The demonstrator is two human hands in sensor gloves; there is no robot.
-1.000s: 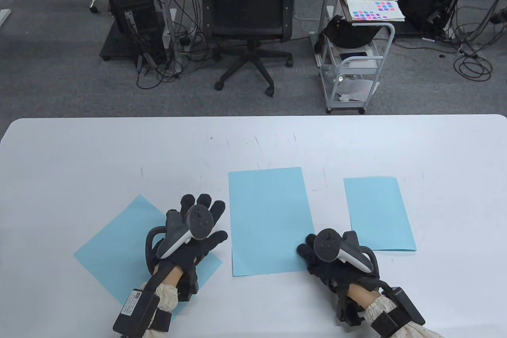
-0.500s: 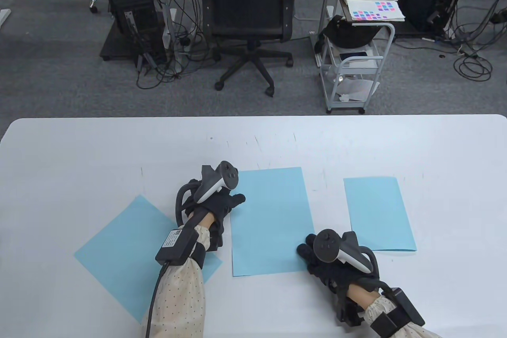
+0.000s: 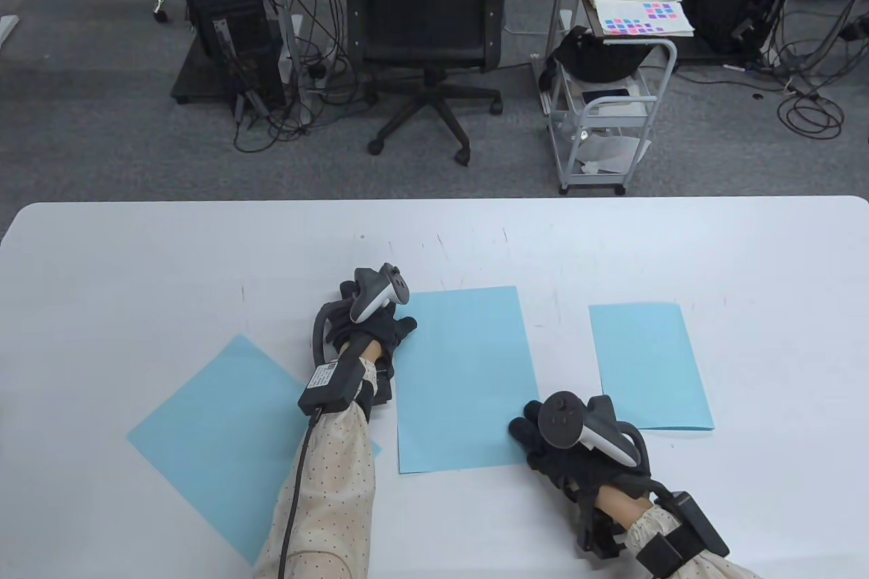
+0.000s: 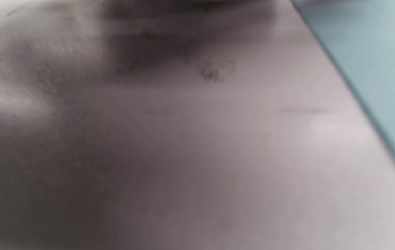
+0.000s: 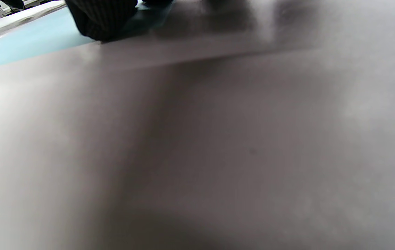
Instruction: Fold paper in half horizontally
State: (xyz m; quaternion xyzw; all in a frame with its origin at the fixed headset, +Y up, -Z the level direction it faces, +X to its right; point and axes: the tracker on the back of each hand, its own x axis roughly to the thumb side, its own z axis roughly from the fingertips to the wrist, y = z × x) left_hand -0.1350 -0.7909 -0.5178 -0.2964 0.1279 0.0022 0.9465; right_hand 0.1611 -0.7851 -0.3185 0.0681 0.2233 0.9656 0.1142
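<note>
A light blue sheet (image 3: pixel 465 375) lies flat in the middle of the white table (image 3: pixel 434 239), long side running away from me. My left hand (image 3: pixel 387 324) is at the sheet's far left corner, with the thumb on the paper; the tracker hides its other fingers. My right hand (image 3: pixel 533 433) rests with its fingertips on the sheet's near right corner. In the right wrist view a gloved fingertip (image 5: pixel 100 17) lies on the blue sheet's (image 5: pixel 27 41) edge. The left wrist view is blurred and shows the sheet's edge (image 4: pixel 374 52) on the table.
A second blue sheet (image 3: pixel 204 423) lies turned like a diamond at the left, partly under my left forearm. A narrower blue paper (image 3: pixel 648 365) lies at the right. Beyond the table stand an office chair (image 3: pixel 424 15) and a small cart (image 3: pixel 611 104).
My left hand has left the diamond-turned sheet and moved forward and right to the middle sheet's far left corner. My right hand has not moved.
</note>
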